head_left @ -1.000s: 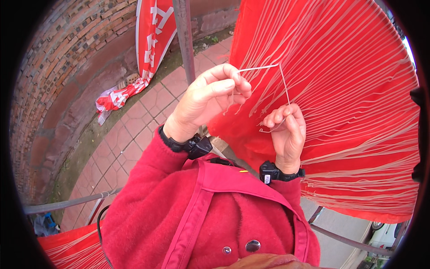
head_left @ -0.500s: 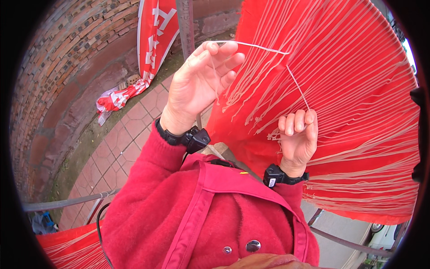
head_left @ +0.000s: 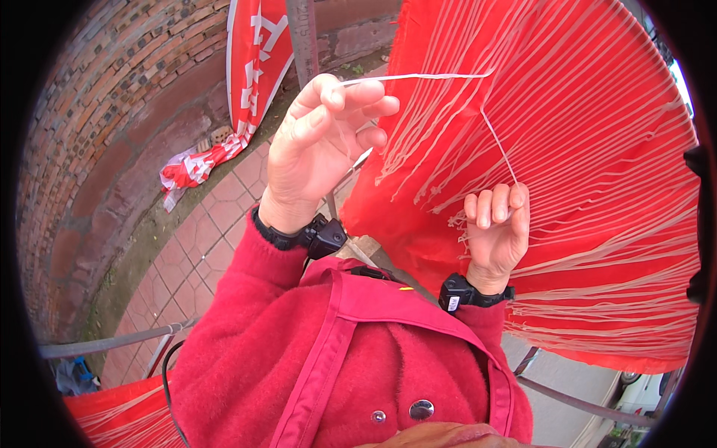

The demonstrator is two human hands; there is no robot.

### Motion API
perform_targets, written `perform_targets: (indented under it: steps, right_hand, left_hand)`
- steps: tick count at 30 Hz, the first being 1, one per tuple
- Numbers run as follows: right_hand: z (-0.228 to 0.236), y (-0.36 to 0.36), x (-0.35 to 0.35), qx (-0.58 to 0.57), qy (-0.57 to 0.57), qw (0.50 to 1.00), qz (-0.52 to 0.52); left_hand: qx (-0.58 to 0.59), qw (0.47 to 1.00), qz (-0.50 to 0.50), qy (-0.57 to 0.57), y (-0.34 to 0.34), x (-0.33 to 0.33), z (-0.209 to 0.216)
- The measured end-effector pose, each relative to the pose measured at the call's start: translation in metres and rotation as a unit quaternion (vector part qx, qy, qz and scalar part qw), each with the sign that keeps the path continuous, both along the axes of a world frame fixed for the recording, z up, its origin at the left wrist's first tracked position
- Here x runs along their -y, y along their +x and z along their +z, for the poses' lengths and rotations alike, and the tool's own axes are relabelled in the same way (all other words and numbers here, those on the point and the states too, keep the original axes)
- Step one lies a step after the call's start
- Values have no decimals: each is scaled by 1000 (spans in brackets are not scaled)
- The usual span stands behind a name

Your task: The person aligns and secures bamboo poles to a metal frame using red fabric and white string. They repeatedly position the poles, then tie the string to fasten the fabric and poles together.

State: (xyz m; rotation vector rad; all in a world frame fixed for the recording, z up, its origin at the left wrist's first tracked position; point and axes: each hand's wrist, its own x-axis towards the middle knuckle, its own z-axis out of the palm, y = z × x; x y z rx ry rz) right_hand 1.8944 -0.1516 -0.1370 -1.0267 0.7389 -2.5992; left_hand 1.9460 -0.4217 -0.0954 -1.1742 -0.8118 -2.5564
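My left hand [head_left: 310, 145] is raised at the upper middle, thumb and forefinger pinched on a thin white strand [head_left: 418, 76], the other fingers loosely bent. From there the strand runs right, almost level, and ends in a small bend over the red cloth [head_left: 418, 250]. Lower and to the right, my right hand [head_left: 499, 231] has its fingers curled in, closed on another thin white length [head_left: 498, 142] that slants up to the left. Whether the two lengths join cannot be made out. Many pale strands [head_left: 582, 164] fan across the cloth behind, some with knotted ends near my right hand.
A brick wall [head_left: 142, 82] curves along the left, above pink paving tiles [head_left: 213, 239]. A red and white banner [head_left: 258, 67] hangs by a metal post [head_left: 302, 45]. A rail [head_left: 112, 336] crosses at lower left, near more strands on red cloth [head_left: 119, 407]. A vehicle [head_left: 642, 392] stands at lower right.
My left hand has shifted slightly left and down, and its strand has straightened and lies more level. My right hand has stayed in place.
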Motion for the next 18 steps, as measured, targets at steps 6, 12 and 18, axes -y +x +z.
perform_targets:
  steps: [6, 12, 18]
  right_hand:
    - [-3, 0, 3, 10, 16, 1000, 1]
    - [-2, 9, 11, 28, 81, 996, -30]
    - [-5, 6, 9, 11, 66, 998, -1]
  left_hand:
    - [-101, 950, 223, -192, 26, -27, 17]
    - [-216, 784, 417, -406, 19, -64, 23]
    - [-146, 820, 338, -439, 18, -71, 10]
